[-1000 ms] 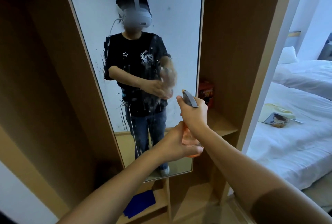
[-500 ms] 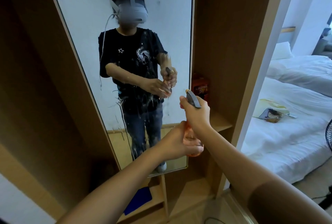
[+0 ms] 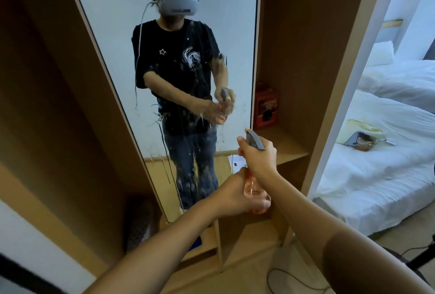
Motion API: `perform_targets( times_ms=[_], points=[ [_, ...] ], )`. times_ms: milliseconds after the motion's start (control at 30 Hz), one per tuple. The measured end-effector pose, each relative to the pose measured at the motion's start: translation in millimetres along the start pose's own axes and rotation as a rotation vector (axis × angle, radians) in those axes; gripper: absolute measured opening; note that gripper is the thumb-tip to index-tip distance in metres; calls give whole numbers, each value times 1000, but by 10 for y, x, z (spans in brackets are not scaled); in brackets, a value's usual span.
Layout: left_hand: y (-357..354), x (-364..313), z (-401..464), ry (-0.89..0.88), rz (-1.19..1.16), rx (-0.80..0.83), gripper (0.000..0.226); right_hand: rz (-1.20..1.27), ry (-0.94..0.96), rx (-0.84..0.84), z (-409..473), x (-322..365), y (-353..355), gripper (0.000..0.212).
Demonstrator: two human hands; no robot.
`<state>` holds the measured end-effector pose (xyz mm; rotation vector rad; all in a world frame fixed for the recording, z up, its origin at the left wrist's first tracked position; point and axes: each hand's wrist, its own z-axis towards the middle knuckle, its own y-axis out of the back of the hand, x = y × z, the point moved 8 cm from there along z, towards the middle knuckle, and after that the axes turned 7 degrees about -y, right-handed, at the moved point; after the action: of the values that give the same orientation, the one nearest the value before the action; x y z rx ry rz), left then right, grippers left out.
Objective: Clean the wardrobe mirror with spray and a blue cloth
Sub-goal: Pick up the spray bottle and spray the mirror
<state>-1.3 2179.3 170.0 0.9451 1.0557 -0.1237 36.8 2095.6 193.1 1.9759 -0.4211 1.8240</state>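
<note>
The tall wardrobe mirror (image 3: pixel 113 34) stands straight ahead, wet with spray drops and runs across its middle and lower part. An orange spray bottle (image 3: pixel 253 187) with a grey trigger head is held in front of its lower right corner. My right hand (image 3: pixel 257 156) grips the neck and trigger, nozzle pointing at the glass. My left hand (image 3: pixel 237 196) cups the bottle's body from below. The blue cloth (image 3: pixel 197 243) lies on the low shelf under the mirror, mostly hidden behind my left forearm.
A red box (image 3: pixel 266 107) sits on the wardrobe shelf (image 3: pixel 289 150) right of the mirror. A bed with white sheets (image 3: pixel 376 176) fills the right side, with a small pouch (image 3: pixel 360 139) on it. A black cable (image 3: pixel 294 279) lies on the floor.
My view has dipped and moved closer to the mirror. Both hands stay on the bottle, now lower in front of the glass, and more drips run down it.
</note>
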Motion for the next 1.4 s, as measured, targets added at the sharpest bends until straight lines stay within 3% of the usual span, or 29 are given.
perform_targets(
  times_ms=[67, 167, 533, 900, 1233, 1400],
  points=[
    [9, 63, -31, 19, 2, -16, 35, -12, -7, 31, -8, -42, -30, 21],
    [-12, 179, -81, 56, 11, -29, 50, -31, -3, 64, -50, -82, -77, 28],
    [26, 385, -342, 110, -93, -30, 73, -58, -16, 72, -171, -215, -385, 23],
    [280, 512, -634, 141, -51, -96, 52, -78, 50, 225, -362, -177, -773, 24],
    [448, 512, -883, 137, -89, -117, 38, -89, 23, 192, -480, -206, -1115, 28],
    [480, 632, -969, 177, -105, -146, 60, -92, 33, 201, -542, -214, -1201, 27]
  ],
)
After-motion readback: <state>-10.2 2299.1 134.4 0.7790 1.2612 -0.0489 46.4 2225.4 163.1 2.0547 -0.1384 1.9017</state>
